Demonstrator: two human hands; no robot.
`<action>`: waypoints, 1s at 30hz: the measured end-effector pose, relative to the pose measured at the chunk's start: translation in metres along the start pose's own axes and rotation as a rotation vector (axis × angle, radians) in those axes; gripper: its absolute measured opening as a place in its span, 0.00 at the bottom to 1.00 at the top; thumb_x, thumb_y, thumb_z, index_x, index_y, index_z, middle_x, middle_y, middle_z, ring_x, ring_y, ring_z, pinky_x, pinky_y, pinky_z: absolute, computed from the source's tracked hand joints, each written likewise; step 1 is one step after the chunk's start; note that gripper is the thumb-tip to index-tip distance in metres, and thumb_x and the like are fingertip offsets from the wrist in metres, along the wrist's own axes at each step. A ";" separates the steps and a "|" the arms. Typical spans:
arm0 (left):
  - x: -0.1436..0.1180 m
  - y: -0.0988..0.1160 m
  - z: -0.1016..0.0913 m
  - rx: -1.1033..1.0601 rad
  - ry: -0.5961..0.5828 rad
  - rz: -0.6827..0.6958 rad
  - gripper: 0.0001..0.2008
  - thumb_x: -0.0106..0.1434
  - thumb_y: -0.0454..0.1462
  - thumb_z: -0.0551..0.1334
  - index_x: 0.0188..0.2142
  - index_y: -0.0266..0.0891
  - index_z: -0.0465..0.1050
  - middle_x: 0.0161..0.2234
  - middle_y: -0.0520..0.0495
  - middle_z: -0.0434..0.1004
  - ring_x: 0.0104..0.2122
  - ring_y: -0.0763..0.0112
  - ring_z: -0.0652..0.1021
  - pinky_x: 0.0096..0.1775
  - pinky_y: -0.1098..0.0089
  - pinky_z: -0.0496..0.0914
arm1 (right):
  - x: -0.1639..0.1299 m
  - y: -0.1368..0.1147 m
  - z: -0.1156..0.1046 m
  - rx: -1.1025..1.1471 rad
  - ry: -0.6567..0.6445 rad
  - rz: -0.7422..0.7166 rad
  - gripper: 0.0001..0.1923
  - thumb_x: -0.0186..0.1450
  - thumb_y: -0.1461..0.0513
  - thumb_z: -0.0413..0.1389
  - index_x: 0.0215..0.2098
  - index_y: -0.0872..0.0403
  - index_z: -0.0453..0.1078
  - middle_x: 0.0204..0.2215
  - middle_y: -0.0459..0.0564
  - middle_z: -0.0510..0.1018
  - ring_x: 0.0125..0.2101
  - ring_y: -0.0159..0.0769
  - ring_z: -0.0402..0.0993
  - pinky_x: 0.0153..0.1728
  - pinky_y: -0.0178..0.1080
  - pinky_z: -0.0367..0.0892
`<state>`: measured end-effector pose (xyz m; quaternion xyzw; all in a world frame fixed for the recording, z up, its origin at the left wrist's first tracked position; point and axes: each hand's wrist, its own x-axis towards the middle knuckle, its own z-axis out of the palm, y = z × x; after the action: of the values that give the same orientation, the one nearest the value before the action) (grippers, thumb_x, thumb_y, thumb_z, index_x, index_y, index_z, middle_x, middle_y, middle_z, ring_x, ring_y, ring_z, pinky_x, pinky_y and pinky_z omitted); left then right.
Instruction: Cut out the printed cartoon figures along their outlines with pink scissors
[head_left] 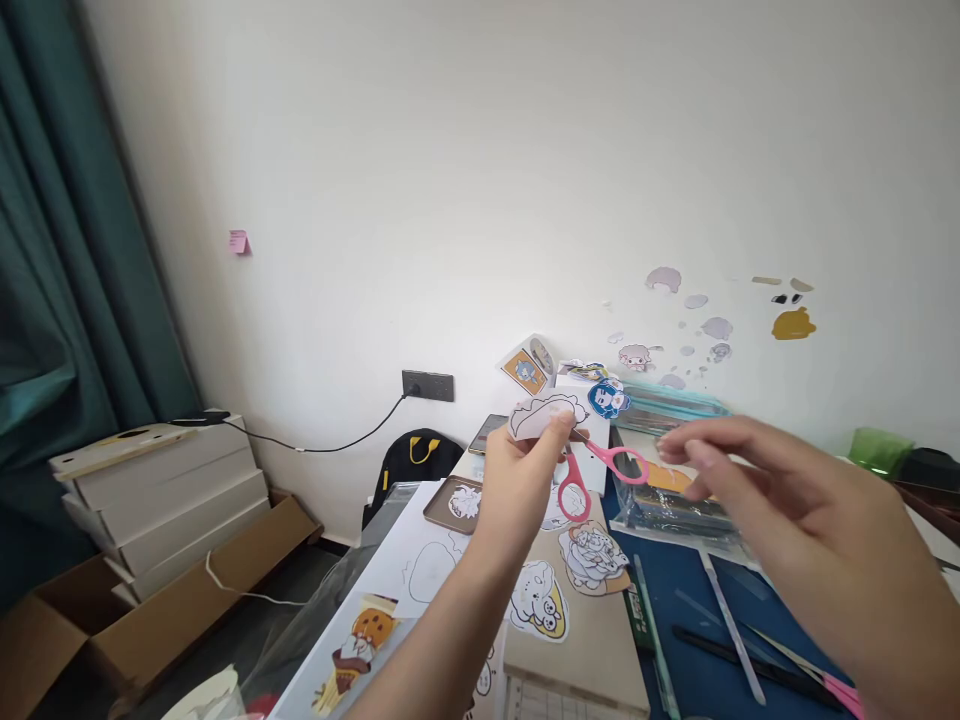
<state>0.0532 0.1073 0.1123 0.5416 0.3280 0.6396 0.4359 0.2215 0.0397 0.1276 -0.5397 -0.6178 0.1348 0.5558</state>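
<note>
My left hand (pixel 525 465) pinches a small white paper cutout (pixel 544 412) with a black wavy outline, thumb on top. Pink-handled scissors (pixel 619 462) are at its fingertips, handles spread apart and blades running in toward the thumb. Whether the fingers also grip the blades is hidden. My right hand (pixel 780 500) is raised to the right of the scissors, apart from them. Its fingers are loosely bent and nothing shows in them. Below the hands, a pile of drawn paper cutouts (pixel 595 558) and a yellow-and-white character cutout (pixel 540 600) lie on a beige board (pixel 577 655).
A brown tray (pixel 442 512) holds a cutout. On the blue mat (pixel 694 610) lie a white pen (pixel 731 625) and a second pair of scissors (pixel 806 665). Clear plastic pouches (pixel 667 500) stand behind. A cardboard box (pixel 202 590) with white boxes is on the floor at left.
</note>
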 end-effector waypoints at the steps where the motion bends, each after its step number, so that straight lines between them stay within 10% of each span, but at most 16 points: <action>1: -0.005 0.008 0.000 -0.025 0.004 0.008 0.12 0.61 0.42 0.63 0.29 0.34 0.79 0.29 0.43 0.80 0.29 0.68 0.75 0.34 0.69 0.69 | 0.003 0.002 -0.002 0.221 -0.073 0.074 0.06 0.64 0.53 0.58 0.36 0.43 0.75 0.36 0.44 0.77 0.34 0.37 0.73 0.31 0.35 0.65; 6: -0.040 0.046 -0.001 -0.164 -0.024 0.130 0.09 0.59 0.39 0.64 0.26 0.37 0.80 0.27 0.46 0.81 0.33 0.66 0.80 0.39 0.69 0.74 | 0.010 0.012 0.015 0.717 -0.728 0.173 0.15 0.62 0.51 0.60 0.40 0.51 0.78 0.34 0.50 0.78 0.34 0.38 0.72 0.35 0.38 0.67; 10: -0.053 0.057 -0.004 -0.188 -0.138 -0.039 0.09 0.58 0.42 0.65 0.33 0.39 0.81 0.17 0.51 0.75 0.12 0.73 0.71 0.14 0.73 0.67 | -0.005 0.010 0.039 0.988 -0.977 0.162 0.18 0.57 0.48 0.62 0.37 0.52 0.78 0.29 0.48 0.73 0.29 0.34 0.67 0.32 0.37 0.64; 15: -0.042 0.054 -0.007 -0.138 -0.096 0.047 0.08 0.57 0.40 0.66 0.29 0.38 0.80 0.28 0.45 0.81 0.19 0.72 0.76 0.21 0.73 0.72 | -0.011 0.005 0.054 1.170 -1.002 0.186 0.19 0.62 0.49 0.58 0.47 0.48 0.75 0.35 0.48 0.71 0.36 0.35 0.65 0.37 0.36 0.64; 21: -0.044 0.052 -0.007 -0.076 -0.235 -0.205 0.16 0.59 0.48 0.63 0.28 0.38 0.77 0.12 0.56 0.63 0.06 0.80 0.61 0.08 0.78 0.53 | -0.011 0.002 0.062 1.112 -0.965 0.149 0.25 0.54 0.46 0.64 0.43 0.51 0.73 0.30 0.45 0.71 0.30 0.34 0.67 0.33 0.36 0.64; 25: -0.038 0.055 -0.012 -0.017 -0.137 -0.002 0.10 0.61 0.42 0.64 0.41 0.43 0.77 0.16 0.57 0.68 0.15 0.78 0.69 0.19 0.77 0.63 | -0.001 0.008 0.044 0.942 -0.942 0.090 0.16 0.57 0.54 0.66 0.40 0.52 0.71 0.29 0.45 0.72 0.26 0.31 0.68 0.30 0.35 0.62; 30: -0.029 0.051 -0.021 0.123 -0.129 0.158 0.11 0.62 0.42 0.65 0.26 0.40 0.76 0.26 0.53 0.76 0.28 0.76 0.73 0.31 0.77 0.66 | 0.007 0.012 0.013 0.710 -0.751 0.034 0.10 0.62 0.56 0.63 0.35 0.50 0.68 0.25 0.39 0.62 0.24 0.28 0.54 0.25 0.32 0.53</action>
<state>0.0233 0.0611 0.1415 0.6315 0.2941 0.6143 0.3706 0.2181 0.0559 0.1174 -0.2423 -0.6820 0.5295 0.4425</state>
